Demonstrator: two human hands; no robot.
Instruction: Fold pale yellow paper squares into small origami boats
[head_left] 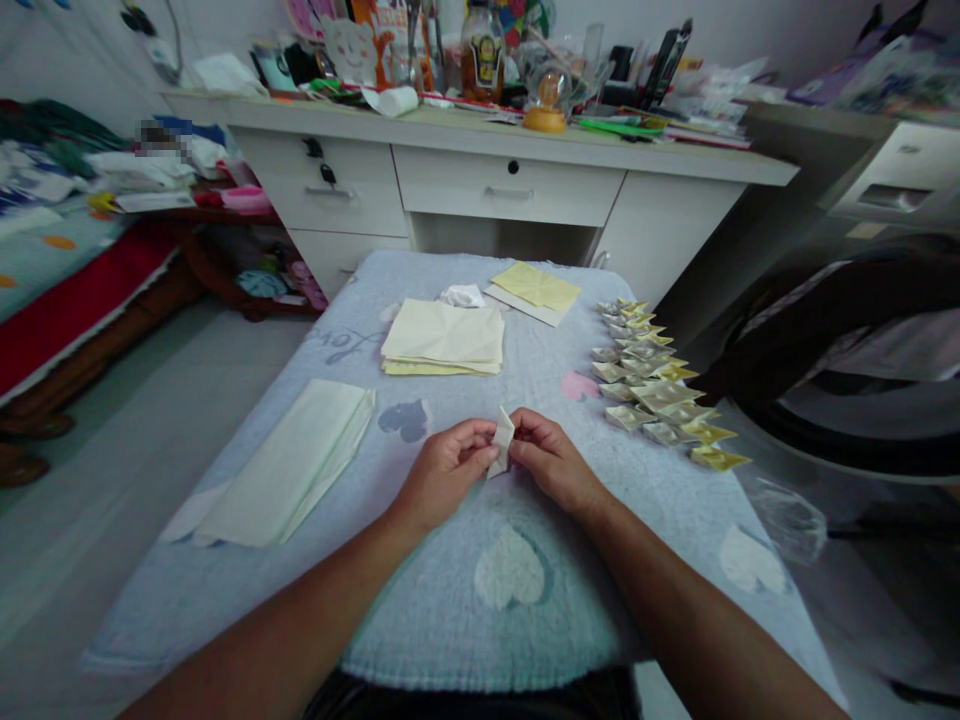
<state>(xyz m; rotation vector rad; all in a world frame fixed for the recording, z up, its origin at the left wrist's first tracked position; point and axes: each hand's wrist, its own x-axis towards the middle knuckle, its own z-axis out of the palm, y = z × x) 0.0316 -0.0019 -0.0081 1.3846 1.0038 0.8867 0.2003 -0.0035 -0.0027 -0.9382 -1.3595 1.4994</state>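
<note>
Above the middle of the cloth-covered table, a small folded piece of white paper (503,440) stands upright between my two hands. My left hand (450,465) pinches its left side with thumb and fingers. On the other side, my right hand (551,455) has its thumb and fingertips closed on the right edge. Just beyond the hands lies a stack of creased square paper sheets (442,335), cream on top with yellow beneath. Rows of folded paper boats (656,380), white and yellow, stand to the right.
Long folded white paper (277,465) lies on the left of the tablecloth (420,600). At the back are a crumpled white paper (463,295) and yellow creased sheets (536,288). A cluttered white desk (510,185) stands behind; a washing machine (900,190) is at right.
</note>
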